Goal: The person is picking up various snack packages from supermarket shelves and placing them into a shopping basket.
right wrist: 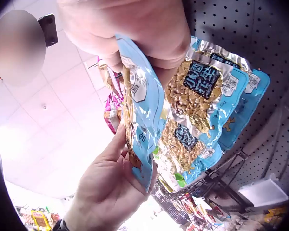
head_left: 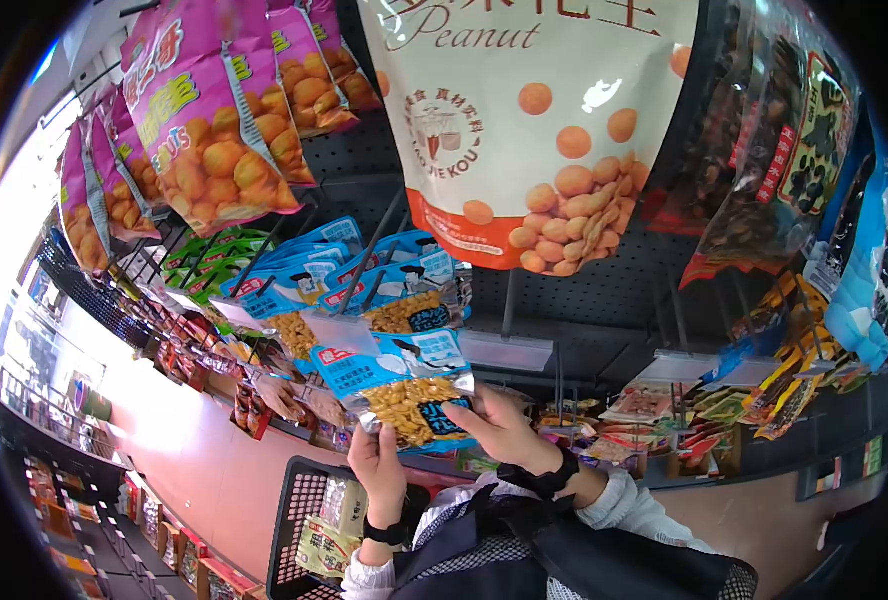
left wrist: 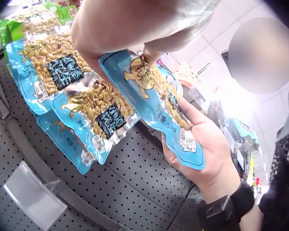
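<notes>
A blue packet of peanuts [head_left: 399, 385] is held between both hands in the head view. The left hand [head_left: 378, 472] pinches its lower left corner; the right hand [head_left: 509, 435] grips its right edge, thumb across the front. In the left wrist view the packet [left wrist: 156, 106] stands tilted, with the left hand [left wrist: 139, 29] at its top edge and the right hand [left wrist: 207, 154] around its far end. The right wrist view shows the packet [right wrist: 142, 106] nearly edge-on, between the right hand [right wrist: 130, 29] and the left hand [right wrist: 106, 187].
Similar blue packets [head_left: 394, 290] hang on hooks just behind. A large white peanut bag [head_left: 534, 130] hangs above, with pink bags [head_left: 214, 130] to its left. A dark basket [head_left: 284, 520] holding packages is below left. Shelves [head_left: 114, 500] stand across the aisle.
</notes>
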`<action>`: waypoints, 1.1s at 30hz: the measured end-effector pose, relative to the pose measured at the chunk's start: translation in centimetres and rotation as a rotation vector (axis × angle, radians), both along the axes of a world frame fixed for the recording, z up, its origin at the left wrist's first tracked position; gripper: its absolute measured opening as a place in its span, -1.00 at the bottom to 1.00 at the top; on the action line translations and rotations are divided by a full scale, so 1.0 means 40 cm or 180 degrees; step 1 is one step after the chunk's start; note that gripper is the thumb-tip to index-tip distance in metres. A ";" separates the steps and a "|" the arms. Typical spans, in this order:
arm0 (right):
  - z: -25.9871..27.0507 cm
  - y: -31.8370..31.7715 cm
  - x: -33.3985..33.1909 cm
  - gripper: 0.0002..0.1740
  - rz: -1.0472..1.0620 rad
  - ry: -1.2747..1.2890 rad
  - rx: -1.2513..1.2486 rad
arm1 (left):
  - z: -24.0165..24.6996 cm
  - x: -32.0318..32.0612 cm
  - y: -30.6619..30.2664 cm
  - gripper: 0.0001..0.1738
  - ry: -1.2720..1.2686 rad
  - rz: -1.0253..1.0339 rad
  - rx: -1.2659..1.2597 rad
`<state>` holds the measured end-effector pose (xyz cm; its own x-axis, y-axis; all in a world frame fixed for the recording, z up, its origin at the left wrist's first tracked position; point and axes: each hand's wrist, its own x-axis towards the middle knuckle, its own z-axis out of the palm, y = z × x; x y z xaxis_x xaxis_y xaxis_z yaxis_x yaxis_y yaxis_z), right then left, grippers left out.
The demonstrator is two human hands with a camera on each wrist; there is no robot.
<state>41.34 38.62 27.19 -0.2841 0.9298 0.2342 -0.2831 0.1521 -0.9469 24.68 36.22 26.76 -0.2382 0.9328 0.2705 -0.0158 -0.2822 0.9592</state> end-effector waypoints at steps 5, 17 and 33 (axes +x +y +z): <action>0.049 0.025 -0.023 -0.58 -0.0059 0.0176 0.0221 | 0.023 -0.011 0.028 -0.79 0.0087 0.0330 0.0242; 0.055 0.055 -0.025 -0.63 -0.0442 -0.0006 0.0328 | 0.073 0.018 0.070 -0.72 -0.0193 0.0441 0.0233; -0.148 -0.032 -0.093 -0.71 -0.0490 0.0609 -0.1001 | -0.226 -0.183 -0.134 -0.82 -0.0185 0.0483 -0.1126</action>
<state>37.62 37.34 21.28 -0.1145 0.9929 -0.0335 -0.4554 -0.0824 -0.8864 17.36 30.88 17.73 -0.3862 0.9190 -0.0796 -0.0564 0.0627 0.9964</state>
